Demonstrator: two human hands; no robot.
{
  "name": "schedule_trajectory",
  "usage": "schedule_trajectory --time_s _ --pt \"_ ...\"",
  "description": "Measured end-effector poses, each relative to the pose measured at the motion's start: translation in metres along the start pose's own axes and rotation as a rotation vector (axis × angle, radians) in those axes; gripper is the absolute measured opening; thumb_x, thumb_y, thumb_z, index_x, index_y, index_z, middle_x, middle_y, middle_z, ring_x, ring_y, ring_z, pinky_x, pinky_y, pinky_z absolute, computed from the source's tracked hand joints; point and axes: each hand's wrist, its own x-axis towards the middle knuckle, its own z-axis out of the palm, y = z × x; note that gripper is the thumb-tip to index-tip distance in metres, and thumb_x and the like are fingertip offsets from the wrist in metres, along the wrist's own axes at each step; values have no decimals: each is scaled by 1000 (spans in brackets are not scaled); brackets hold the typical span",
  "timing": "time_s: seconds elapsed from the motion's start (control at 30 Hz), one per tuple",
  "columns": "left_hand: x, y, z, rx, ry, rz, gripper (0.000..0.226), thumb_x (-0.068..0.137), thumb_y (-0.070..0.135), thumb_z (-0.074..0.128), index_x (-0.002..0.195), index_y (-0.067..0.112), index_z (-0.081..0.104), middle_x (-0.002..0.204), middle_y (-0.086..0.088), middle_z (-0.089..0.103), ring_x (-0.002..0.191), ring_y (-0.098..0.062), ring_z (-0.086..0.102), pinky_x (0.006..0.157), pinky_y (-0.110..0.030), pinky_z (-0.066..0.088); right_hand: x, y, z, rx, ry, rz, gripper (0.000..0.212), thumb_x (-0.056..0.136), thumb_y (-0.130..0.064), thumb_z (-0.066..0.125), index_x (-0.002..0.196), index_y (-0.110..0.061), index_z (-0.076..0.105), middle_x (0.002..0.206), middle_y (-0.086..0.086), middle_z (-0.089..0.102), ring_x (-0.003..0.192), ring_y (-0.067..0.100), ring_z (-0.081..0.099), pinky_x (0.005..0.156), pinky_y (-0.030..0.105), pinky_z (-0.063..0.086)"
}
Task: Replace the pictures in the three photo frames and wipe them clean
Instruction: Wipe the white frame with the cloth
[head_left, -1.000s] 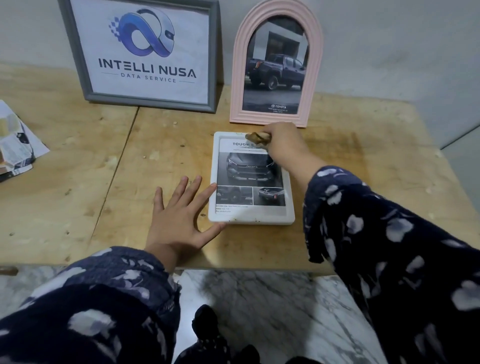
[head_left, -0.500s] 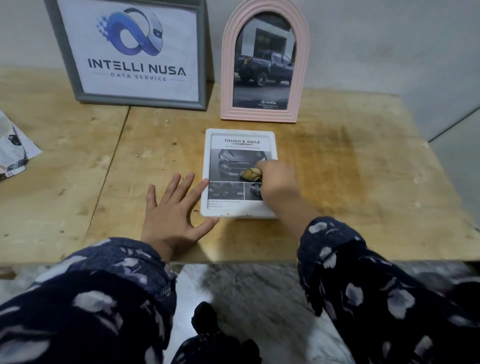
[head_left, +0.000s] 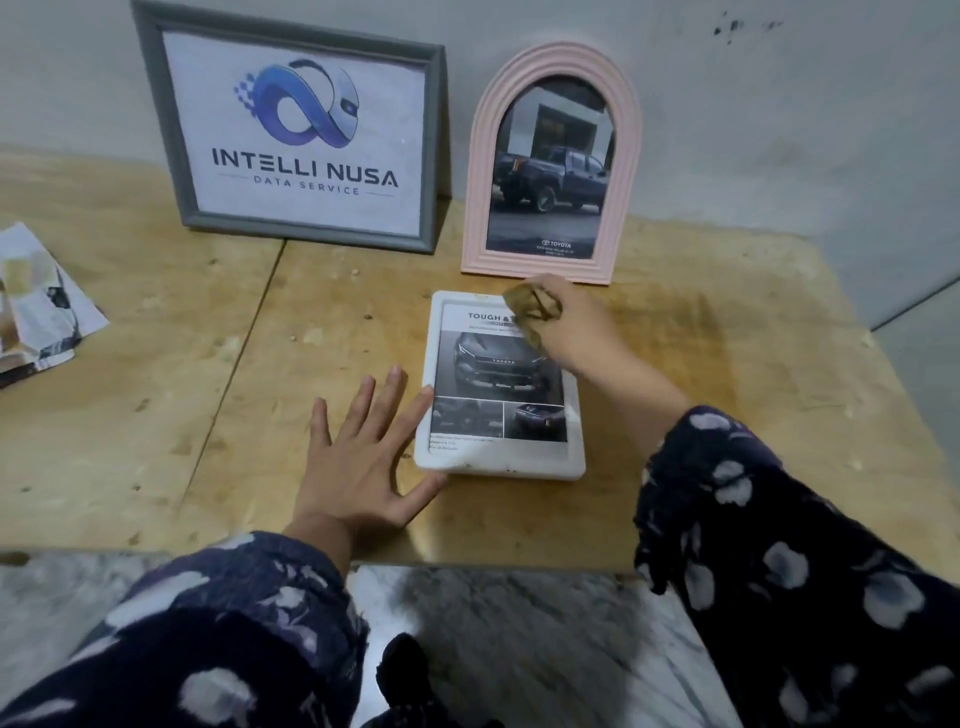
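A white photo frame (head_left: 498, 457) lies flat on the wooden table (head_left: 156, 415), holding a car advert. My right hand (head_left: 576, 332) presses a small brownish cloth (head_left: 532, 309) onto the frame's top right corner. My left hand (head_left: 363, 457) lies flat on the table with fingers spread, its fingertips and thumb against the frame's left edge and lower left corner. Behind, a grey frame (head_left: 436, 156) with a logo print and a pink arched frame (head_left: 623, 171) with a truck picture lean upright against the wall.
Loose printed pictures (head_left: 36, 306) lie at the table's left edge. A grey wall (head_left: 779, 104) runs right behind the standing frames. The table's front edge is close to me, with marble floor (head_left: 519, 623) below it.
My right hand with the cloth slid down to the middle of the white frame's picture, then back up to its top right corner. My left hand stayed in place.
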Motion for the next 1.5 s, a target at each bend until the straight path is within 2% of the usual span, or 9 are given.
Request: schedule_trajectory --time_s 0.17,0.4,0.53,0.73,0.9,1.1,1.23,1.33,1.5 --pt "1 0 -1 -15 -15 -27 78 76 86 6 146 53 -2 160 11 -8 147 -16 -8 114 -60 -2 64 -13 23 -237 74 -44 36 95 -44 37 106 -32 69 114 2 63 112 29 53 94 41 43" --pt "2 -1 -2 -19 -42 -45 78 77 86 6 146 53 -1 159 12 -1 147 -16 -9 113 -60 -4 84 -13 76 -413 52 -188 26 96 -36 50 98 -31 76 106 -3 66 105 26 48 86 38 35" --pt "2 -2 -3 3 -59 -57 79 75 87 4 145 53 -7 159 15 -8 146 -14 -15 114 -59 -7 87 -11 77 -402 61 -147 21 94 -39 55 101 -35 74 105 -7 69 110 22 47 89 37 32" --pt "2 0 -2 -13 -34 -56 79 77 85 18 147 51 8 159 13 7 148 -14 -3 113 -60 -3 88 3 61 -387 71 0 20 93 -36 56 101 -36 74 107 -5 69 117 23 45 94 38 30" --pt "2 1 -2 -3 -27 -65 79 76 84 20 147 52 5 159 14 4 147 -11 -6 114 -58 -3 86 16 47 -399 76 104 16 93 -35 57 95 -37 73 106 -8 69 119 21 45 93 39 28" --pt "2 1 -3 -2 -45 -85 79 74 85 14 145 54 -2 158 18 -6 146 -8 -13 115 -56 -7 85 28 36 -326 106 252 15 86 -32 67 72 -35 66 103 -8 70 109 22 57 93 40 47" --pt "1 0 -3 -13 -34 -78 79 76 84 18 146 53 2 159 16 -1 147 -9 -9 115 -57 -4 80 39 26 -230 113 274 13 90 -21 63 84 -27 73 102 -2 72 100 21 62 81 26 49" --pt "1 0 -3 -26 -24 -67 78 77 83 19 147 52 6 159 14 3 147 -10 -6 115 -58 -3 74 44 20 -225 153 300 17 92 -20 60 100 -16 75 107 6 71 101 25 64 79 27 48" --pt "1 0 -3 -33 -17 -63 78 77 83 18 147 52 5 159 14 3 148 -11 -5 115 -58 -3 66 53 12 -64 220 380 15 91 -23 62 95 -19 75 105 0 72 97 19 64 79 24 48"
